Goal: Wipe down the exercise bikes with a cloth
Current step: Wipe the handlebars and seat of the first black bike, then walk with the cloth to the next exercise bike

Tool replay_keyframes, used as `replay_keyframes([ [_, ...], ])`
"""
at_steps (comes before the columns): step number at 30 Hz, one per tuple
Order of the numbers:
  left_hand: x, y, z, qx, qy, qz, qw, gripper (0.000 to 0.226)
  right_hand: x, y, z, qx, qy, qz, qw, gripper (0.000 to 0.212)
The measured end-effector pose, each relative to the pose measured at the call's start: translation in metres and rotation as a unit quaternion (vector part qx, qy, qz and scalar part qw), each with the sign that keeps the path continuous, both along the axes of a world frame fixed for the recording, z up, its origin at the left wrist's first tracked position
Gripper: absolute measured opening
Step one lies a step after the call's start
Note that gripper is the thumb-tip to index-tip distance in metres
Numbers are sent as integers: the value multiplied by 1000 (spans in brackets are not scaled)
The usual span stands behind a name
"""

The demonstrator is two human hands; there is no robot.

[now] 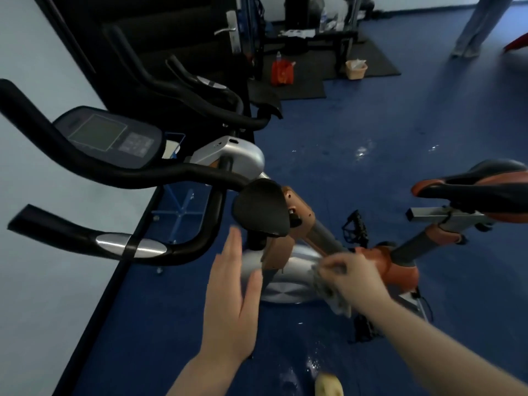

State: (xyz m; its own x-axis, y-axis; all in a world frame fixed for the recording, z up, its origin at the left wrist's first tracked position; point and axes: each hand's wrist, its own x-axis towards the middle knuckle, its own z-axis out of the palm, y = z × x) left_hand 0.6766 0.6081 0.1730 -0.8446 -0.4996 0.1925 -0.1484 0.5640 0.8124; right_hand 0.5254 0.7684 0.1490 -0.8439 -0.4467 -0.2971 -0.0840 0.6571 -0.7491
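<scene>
The near exercise bike (pixel 285 284) stands below me, with a silver flywheel cover, an orange frame, black handlebars and a black and orange saddle (pixel 474 181). My right hand (pixel 351 278) grips a grey cloth (pixel 331 292) against the frame where the silver cover meets the orange part. My left hand (pixel 231 304) hovers open with straight fingers beside the silver cover, just below the black elbow pad (pixel 261 211). It holds nothing. A second bike (pixel 228 155) stands behind, with its own black handlebars.
The bike's console (pixel 108 135) sits between the handlebars at the left. A white wall and dark door are on the left. An orange bag (pixel 283 71), a small basket (pixel 355 69) and gym equipment stand on black mats at the back. A person's legs (pixel 471 27) show at the top right.
</scene>
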Motion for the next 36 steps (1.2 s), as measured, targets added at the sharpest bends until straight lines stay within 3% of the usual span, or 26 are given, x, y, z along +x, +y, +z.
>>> replay_keyframes([
  [4, 26, 2, -41, 54, -114, -25, 992, 58, 38, 16, -30, -34, 42, -67, 996, 17],
  [11, 19, 14, -86, -13, -211, -175, 962, 43, 93, 56, -59, 118, 66, -86, 987, 39],
  [23, -36, 204, -121, -83, -290, -445, 843, 40, 160, 232, -82, 226, 14, -238, 945, 34],
  [31, -90, 346, -138, -114, -319, -488, 804, 41, 144, 385, -102, 251, -42, -270, 929, 23],
  [36, -127, 386, -140, -124, -334, -461, 813, 40, 104, 458, -93, 251, -66, -299, 918, 23],
])
